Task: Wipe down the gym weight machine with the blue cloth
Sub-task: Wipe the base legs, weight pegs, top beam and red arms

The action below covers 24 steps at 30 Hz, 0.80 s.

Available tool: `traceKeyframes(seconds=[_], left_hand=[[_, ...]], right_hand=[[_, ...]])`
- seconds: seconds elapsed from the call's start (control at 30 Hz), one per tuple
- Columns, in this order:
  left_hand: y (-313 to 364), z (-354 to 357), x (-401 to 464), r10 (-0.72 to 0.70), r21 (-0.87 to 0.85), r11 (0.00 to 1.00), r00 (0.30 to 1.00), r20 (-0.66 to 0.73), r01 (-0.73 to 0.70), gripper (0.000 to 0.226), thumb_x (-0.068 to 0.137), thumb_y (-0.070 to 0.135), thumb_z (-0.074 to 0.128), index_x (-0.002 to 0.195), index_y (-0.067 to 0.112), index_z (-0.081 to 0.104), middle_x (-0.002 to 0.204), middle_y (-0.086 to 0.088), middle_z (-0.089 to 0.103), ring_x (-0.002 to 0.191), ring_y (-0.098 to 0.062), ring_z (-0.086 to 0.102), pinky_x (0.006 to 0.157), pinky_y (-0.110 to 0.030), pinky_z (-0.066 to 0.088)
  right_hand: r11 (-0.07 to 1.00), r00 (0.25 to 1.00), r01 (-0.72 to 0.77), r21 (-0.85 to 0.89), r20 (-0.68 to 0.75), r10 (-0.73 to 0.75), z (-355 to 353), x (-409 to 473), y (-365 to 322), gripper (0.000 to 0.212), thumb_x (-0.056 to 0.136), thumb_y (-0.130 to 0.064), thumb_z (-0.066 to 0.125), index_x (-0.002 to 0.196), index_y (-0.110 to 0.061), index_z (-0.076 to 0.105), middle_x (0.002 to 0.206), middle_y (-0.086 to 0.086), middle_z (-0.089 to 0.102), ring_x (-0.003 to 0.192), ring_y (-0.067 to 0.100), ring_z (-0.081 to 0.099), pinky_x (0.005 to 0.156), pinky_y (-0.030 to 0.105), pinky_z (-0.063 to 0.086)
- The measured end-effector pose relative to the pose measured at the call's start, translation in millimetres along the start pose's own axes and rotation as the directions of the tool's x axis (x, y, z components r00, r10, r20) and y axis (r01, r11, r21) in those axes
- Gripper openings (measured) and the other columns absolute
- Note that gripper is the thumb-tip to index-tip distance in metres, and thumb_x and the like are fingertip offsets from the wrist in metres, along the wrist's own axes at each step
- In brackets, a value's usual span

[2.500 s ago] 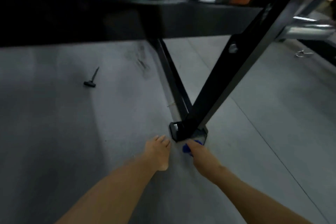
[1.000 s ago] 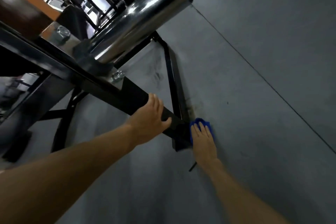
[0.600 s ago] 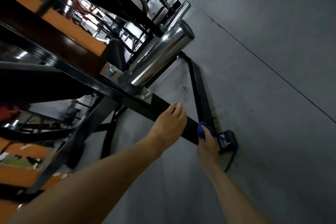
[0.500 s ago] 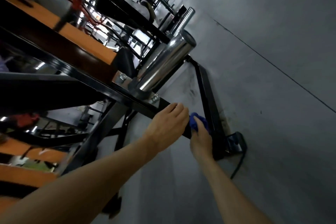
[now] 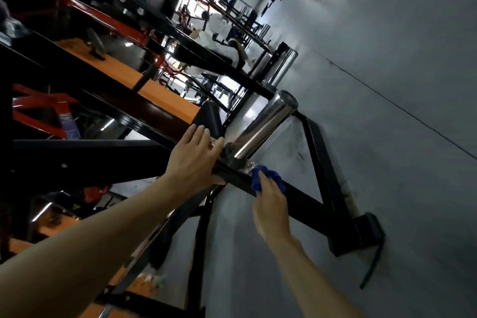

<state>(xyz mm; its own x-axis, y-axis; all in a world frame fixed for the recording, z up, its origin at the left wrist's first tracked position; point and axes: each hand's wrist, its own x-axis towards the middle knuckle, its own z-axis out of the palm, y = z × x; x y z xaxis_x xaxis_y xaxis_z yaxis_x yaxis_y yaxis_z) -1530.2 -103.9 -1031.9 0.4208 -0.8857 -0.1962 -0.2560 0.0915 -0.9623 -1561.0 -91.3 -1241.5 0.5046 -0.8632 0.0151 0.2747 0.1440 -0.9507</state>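
The view is tilted hard to one side. A black steel bar [image 5: 304,201] of the weight machine slants down to a foot [image 5: 361,235] on the grey floor. My right hand [image 5: 271,206] presses the crumpled blue cloth [image 5: 265,178] against this bar, just below a chrome peg [image 5: 263,126] that sticks out from the frame. My left hand [image 5: 193,160] lies flat on the same bar a little higher up, fingers spread over its edge beside the base of the peg.
Orange and black frame beams [image 5: 124,77] fill the left side. More gym machines [image 5: 232,20] stand in the background. A second black bar [image 5: 322,157] runs along the floor. A dark strap [image 5: 371,268] lies by the foot. Grey floor [image 5: 400,85] spreads to the right.
My right hand slid the cloth up the slanted bar from the foot toward the chrome peg. My left hand came off the floor onto the bar and moved up it. The camera tilted sideways.
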Motion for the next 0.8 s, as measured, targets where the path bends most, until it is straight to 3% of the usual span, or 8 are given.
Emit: traceKeyframes(seconds=[0.1,0.17,0.23,0.3,0.5,0.6,0.73,0.8], left_hand=[[-7.5,6.0,10.4,0.03,-0.033,0.999,0.999,0.026,-0.029,0.104,0.077,0.091,0.039,0.16,0.029,0.021,0.16,-0.021,0.031,0.152,-0.038,0.021,0.126,-0.051,0.008],[-9.8,9.5,14.9,0.052,-0.056,0.997,0.999,0.015,-0.051,0.102,0.079,0.088,0.042,0.16,0.03,0.021,0.161,-0.021,0.03,0.153,-0.037,0.02,0.125,-0.05,0.009],[-11.0,14.0,15.9,0.059,-0.052,0.997,0.998,0.011,-0.059,0.102,0.08,0.087,0.041,0.161,0.028,0.019,0.161,-0.021,0.031,0.153,-0.038,0.02,0.125,-0.049,0.01],[-12.8,19.0,16.1,0.07,-0.028,0.997,0.997,-0.008,-0.071,0.103,0.08,0.087,0.039,0.161,0.026,0.019,0.157,-0.02,0.036,0.15,-0.038,0.026,0.124,-0.049,0.013],[-17.9,28.4,21.9,0.094,0.043,0.995,0.991,-0.097,-0.09,0.123,0.076,0.095,0.027,0.162,0.009,0.008,0.15,-0.016,0.048,0.143,-0.033,0.04,0.122,-0.044,0.024],[-19.1,26.9,20.3,0.052,-0.04,0.998,0.995,-0.085,-0.056,0.134,0.069,0.099,0.024,0.16,0.004,-0.001,0.161,-0.012,0.036,0.151,-0.027,0.028,0.126,-0.041,0.016],[-36.1,21.2,17.7,0.033,-0.013,0.999,0.997,-0.074,-0.034,0.133,0.069,0.1,0.033,0.159,0.005,0.016,0.165,-0.012,0.027,0.154,-0.027,0.02,0.126,-0.042,0.004],[-55.7,21.0,10.9,0.025,0.06,0.998,0.996,-0.09,-0.02,0.129,0.069,0.1,0.035,0.159,0.007,0.024,0.165,-0.013,0.027,0.154,-0.029,0.019,0.125,-0.044,-0.001]], right_hand=[[0.98,0.991,-0.131,0.147,0.012,0.13,-16.9,-2.9,-9.5,0.036,0.103,-0.008,0.047,0.136,-0.016,0.056,0.121,0.004,0.062,0.113,0.022,0.058,0.084,0.018,0.045],[0.922,0.964,-0.245,0.3,-0.021,0.264,-28.2,11.2,-15.8,0.021,0.103,-0.012,0.046,0.117,-0.018,0.061,0.107,0.003,0.065,0.097,0.02,0.06,0.071,0.02,0.042],[0.93,0.971,-0.216,0.296,-0.033,0.236,-27.2,29.1,-23.1,0.026,0.104,-0.012,0.044,0.126,-0.017,0.058,0.118,0.004,0.064,0.102,0.017,0.059,0.081,0.025,0.042],[0.98,0.999,-0.051,0.194,0.011,0.05,-16.2,35.7,-34.7,0.044,0.102,-0.003,0.044,0.142,-0.021,0.049,0.128,0.0,0.058,0.109,0.013,0.055,0.086,0.023,0.04],[0.965,0.963,0.236,-0.112,-0.108,-0.248,10.3,12.6,-25.1,0.063,0.092,0.003,0.059,0.149,-0.014,0.037,0.138,0.002,0.051,0.128,0.019,0.046,0.103,0.034,0.048],[0.972,0.967,0.212,-0.1,-0.124,-0.224,9.9,2.7,-30.6,0.06,0.093,0.003,0.059,0.148,-0.013,0.042,0.136,0.002,0.056,0.128,0.021,0.05,0.106,0.034,0.046],[0.989,0.985,-0.001,0.145,-0.169,0.026,14.9,-21.0,-46.3,0.041,0.101,-0.008,0.048,0.142,-0.012,0.051,0.123,0.012,0.066,0.113,0.026,0.064,0.092,0.033,0.051],[0.983,0.981,0.038,0.179,-0.192,-0.003,22.8,-34.3,-53.8,0.043,0.1,-0.006,0.048,0.142,-0.011,0.05,0.126,0.016,0.064,0.114,0.028,0.064,0.092,0.035,0.053]])
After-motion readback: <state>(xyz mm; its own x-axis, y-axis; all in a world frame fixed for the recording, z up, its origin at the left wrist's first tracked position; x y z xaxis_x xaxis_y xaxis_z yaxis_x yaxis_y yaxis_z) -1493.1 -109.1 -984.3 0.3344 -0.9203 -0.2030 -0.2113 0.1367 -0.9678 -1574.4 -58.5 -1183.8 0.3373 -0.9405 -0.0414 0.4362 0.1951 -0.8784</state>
